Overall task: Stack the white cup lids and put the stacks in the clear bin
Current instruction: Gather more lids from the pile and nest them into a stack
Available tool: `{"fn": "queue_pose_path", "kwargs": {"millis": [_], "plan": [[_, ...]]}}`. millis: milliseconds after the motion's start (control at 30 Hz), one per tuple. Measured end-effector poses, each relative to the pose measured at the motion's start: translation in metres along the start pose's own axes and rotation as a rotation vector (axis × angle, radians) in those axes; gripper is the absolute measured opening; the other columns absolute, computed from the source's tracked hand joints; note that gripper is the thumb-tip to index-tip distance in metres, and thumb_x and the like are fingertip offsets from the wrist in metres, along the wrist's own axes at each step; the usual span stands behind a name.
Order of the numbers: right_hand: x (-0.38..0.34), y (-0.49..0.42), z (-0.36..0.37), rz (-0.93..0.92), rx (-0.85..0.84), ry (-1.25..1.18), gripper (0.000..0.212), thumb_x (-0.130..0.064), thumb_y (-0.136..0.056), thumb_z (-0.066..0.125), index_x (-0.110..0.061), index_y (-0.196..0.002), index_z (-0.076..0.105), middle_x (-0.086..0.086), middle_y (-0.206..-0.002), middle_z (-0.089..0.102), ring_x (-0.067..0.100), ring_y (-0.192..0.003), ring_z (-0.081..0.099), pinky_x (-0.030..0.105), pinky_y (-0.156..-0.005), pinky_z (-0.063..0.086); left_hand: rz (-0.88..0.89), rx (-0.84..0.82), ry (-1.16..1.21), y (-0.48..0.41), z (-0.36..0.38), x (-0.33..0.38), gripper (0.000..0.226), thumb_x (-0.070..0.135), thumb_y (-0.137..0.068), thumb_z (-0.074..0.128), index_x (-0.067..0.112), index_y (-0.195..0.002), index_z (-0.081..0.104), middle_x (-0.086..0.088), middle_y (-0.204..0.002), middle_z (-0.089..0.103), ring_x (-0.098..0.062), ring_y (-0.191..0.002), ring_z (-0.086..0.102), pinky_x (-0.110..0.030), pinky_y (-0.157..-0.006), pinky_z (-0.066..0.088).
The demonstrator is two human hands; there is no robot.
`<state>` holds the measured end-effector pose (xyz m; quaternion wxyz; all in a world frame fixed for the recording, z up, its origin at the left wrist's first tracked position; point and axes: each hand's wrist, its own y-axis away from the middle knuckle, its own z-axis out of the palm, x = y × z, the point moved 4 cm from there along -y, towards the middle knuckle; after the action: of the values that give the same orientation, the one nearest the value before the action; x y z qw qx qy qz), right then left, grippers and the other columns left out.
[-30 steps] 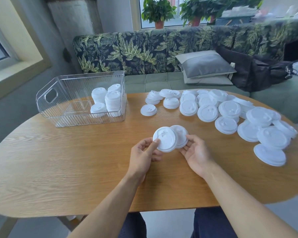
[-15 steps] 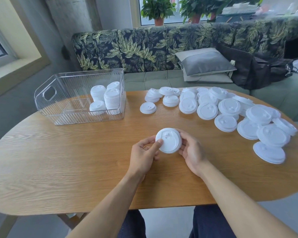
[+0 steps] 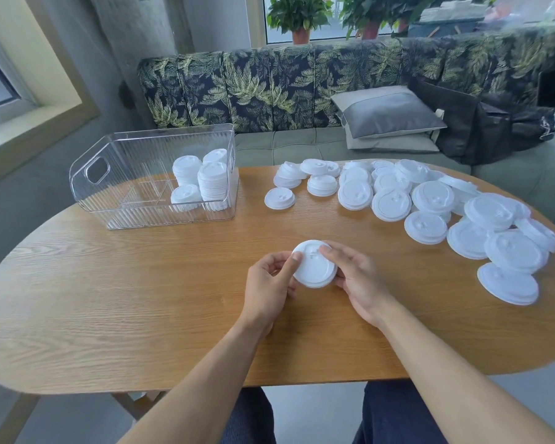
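Left grip [image 3: 266,283]: fingers curled, thumb laid on the left rim of the held lid [image 3: 314,267]. Right grip [image 3: 359,280]: fingers curled round the lid's right edge, forefinger tip on its upper face.

The held lid is white, face up and tilted toward the camera. It sits between both grips over the worktop [image 3: 141,299]. Whether it touches the worktop, or whether more lids sit beneath it, cannot be told.

Beyond and right of the grips, loose lids [image 3: 430,203] lie singly and in low overlapping piles out to the worktop's right edge.

Beyond and left of the grips, well apart from them, the clear bin [image 3: 135,174] stands on the worktop. Lid stacks [image 3: 205,184] are crowded at its right end.

Farthest out are a leaf-patterned sofa [image 3: 269,88], a grey cushion [image 3: 388,113], a dark bag [image 3: 481,126] and potted plants [image 3: 298,14].
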<state>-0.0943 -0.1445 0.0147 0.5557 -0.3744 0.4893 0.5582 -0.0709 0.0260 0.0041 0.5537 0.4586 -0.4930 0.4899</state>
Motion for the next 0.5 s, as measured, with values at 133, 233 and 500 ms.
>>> {"fn": "queue_pose_path", "kwargs": {"millis": [133,233,500], "plan": [[0.001,-0.001,-0.002,-0.006,0.023,-0.024,0.04,-0.046,-0.075,0.081,-0.021,-0.107,0.082,0.007,-0.112,0.079,0.019,-0.105,0.074,0.038,-0.096,0.058,-0.007,-0.005,0.01,0.001,-0.001,0.001,0.03,0.036,-0.094,0.077,0.009,-0.108,0.074,0.006,-0.066,0.067,-0.009,-0.055,0.057,-0.023,-0.054,0.051],[0.001,-0.002,-0.007,0.021,0.037,-0.127,0.032,-0.039,-0.079,0.079,-0.017,-0.102,0.083,0.009,-0.11,0.079,0.018,-0.101,0.075,0.026,-0.08,0.06,-0.03,-0.048,0.011,0.001,0.001,0.001,0.03,0.035,-0.092,0.079,0.012,-0.11,0.074,0.006,-0.072,0.07,-0.01,-0.058,0.059,-0.024,-0.056,0.052],[0.003,-0.005,-0.011,0.069,-0.042,-0.129,0.051,-0.025,-0.077,0.083,-0.006,-0.123,0.073,0.015,-0.121,0.076,0.029,-0.115,0.072,0.041,-0.1,0.057,-0.042,-0.065,0.052,-0.002,-0.001,0.002,0.035,0.031,-0.094,0.077,0.007,-0.119,0.069,0.001,-0.074,0.071,-0.013,-0.061,0.061,-0.024,-0.06,0.054]]}}
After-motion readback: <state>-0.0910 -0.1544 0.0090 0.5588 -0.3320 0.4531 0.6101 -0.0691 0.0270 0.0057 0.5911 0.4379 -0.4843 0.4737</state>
